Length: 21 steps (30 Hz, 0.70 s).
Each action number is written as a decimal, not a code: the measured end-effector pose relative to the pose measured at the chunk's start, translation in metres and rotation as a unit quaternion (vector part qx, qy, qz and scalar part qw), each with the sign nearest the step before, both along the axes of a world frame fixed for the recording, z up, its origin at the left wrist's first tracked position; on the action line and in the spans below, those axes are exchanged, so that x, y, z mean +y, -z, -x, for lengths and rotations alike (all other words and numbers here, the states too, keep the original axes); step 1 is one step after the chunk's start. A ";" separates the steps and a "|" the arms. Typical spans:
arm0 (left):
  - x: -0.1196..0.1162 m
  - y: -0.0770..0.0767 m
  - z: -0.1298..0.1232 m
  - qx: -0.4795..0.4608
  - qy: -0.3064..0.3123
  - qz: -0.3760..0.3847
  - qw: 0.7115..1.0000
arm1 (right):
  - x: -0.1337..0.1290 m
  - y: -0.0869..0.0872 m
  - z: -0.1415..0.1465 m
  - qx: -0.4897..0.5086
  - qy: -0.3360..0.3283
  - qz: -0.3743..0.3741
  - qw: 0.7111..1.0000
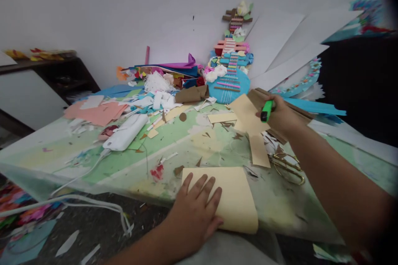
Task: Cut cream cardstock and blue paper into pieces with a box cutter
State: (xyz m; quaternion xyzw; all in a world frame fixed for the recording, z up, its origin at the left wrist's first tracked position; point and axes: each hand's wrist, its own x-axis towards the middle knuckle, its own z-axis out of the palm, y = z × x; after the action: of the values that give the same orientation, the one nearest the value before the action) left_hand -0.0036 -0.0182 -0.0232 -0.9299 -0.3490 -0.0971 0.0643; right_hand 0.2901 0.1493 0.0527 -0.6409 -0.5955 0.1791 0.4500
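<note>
My left hand (199,209) lies with fingers spread on a folded sheet of cream card (239,198), which curves over the table's front edge. My right hand (281,116) is closed round a short green-and-black pen-like thing (266,112), whose exact kind I cannot make out. It is held over cut pieces of cream card (248,116). Just below my right forearm, brass-coloured scissors (289,169) rest on the table.
A white power strip (126,132) with a cable lies on the left of the plastic-covered table (124,178). Behind are paper scraps (160,91) and a blue paper-craft instrument (229,87). White boards (280,41) lean on the wall.
</note>
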 end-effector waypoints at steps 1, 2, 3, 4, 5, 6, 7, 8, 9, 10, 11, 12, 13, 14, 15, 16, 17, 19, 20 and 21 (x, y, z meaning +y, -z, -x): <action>0.002 -0.002 -0.001 0.010 0.000 0.015 1.000 | -0.009 -0.008 0.002 0.032 0.004 -0.014 0.999; 0.005 -0.005 -0.002 0.019 0.003 0.031 0.999 | -0.019 -0.015 0.007 0.060 0.008 -0.022 0.998; 0.008 -0.008 -0.004 0.024 0.005 0.042 0.999 | -0.031 -0.020 0.014 0.085 0.011 -0.029 0.996; 0.011 -0.011 -0.006 0.024 0.006 0.046 0.999 | -0.043 -0.023 0.023 0.150 -0.007 -0.028 0.988; 0.014 -0.013 -0.008 0.018 0.004 0.040 0.999 | -0.057 -0.023 0.033 0.206 -0.032 -0.021 0.978; 0.017 -0.015 -0.010 0.008 0.000 0.029 1.000 | -0.070 -0.021 0.045 0.252 -0.066 0.000 0.966; 0.019 -0.016 -0.011 -0.006 -0.004 0.011 1.000 | -0.083 -0.018 0.057 0.288 -0.087 0.031 0.953; 0.021 -0.015 -0.013 -0.023 -0.003 -0.013 1.000 | -0.095 -0.012 0.069 0.316 -0.090 0.068 0.942; 0.022 -0.013 -0.013 -0.043 0.005 -0.042 0.998 | -0.106 -0.006 0.079 0.340 -0.097 0.101 0.930; 0.021 -0.011 -0.014 -0.063 0.022 -0.072 0.995 | -0.115 0.000 0.088 0.356 -0.099 0.127 0.920; 0.020 -0.008 -0.013 -0.084 0.039 -0.099 0.991 | -0.122 0.007 0.095 0.369 -0.105 0.150 0.911; 0.018 -0.004 -0.013 -0.105 0.049 -0.121 0.986 | -0.127 0.012 0.099 0.377 -0.105 0.167 0.905; 0.014 0.000 -0.011 -0.122 0.049 -0.135 0.982 | -0.131 0.017 0.103 0.381 -0.104 0.179 0.901; 0.009 0.004 -0.010 -0.135 0.039 -0.139 0.980 | -0.134 0.021 0.105 0.383 -0.102 0.189 0.898; 0.004 0.007 -0.008 -0.144 0.026 -0.136 0.980 | -0.136 0.024 0.106 0.383 -0.098 0.194 0.898; -0.001 0.009 -0.005 -0.153 0.013 -0.131 0.980 | -0.138 0.026 0.106 0.382 -0.096 0.195 0.898; -0.006 0.010 -0.003 -0.161 0.008 -0.121 0.979 | -0.139 0.027 0.107 0.382 -0.094 0.195 0.899; -0.012 0.008 0.005 -0.183 0.011 -0.092 0.979 | -0.142 0.030 0.107 0.384 -0.093 0.187 0.899; -0.013 0.005 0.009 -0.198 0.003 -0.079 0.977 | -0.143 0.031 0.108 0.391 -0.095 0.179 0.898; -0.011 0.001 0.013 -0.213 -0.015 -0.068 0.975 | -0.145 0.032 0.109 0.404 -0.099 0.172 0.893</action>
State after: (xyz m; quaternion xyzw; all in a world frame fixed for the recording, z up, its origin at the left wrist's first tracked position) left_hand -0.0166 -0.0289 -0.0246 -0.8762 -0.3606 -0.3152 0.0534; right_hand 0.1809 0.0045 0.0206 -0.5183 -0.3823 0.5661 0.5145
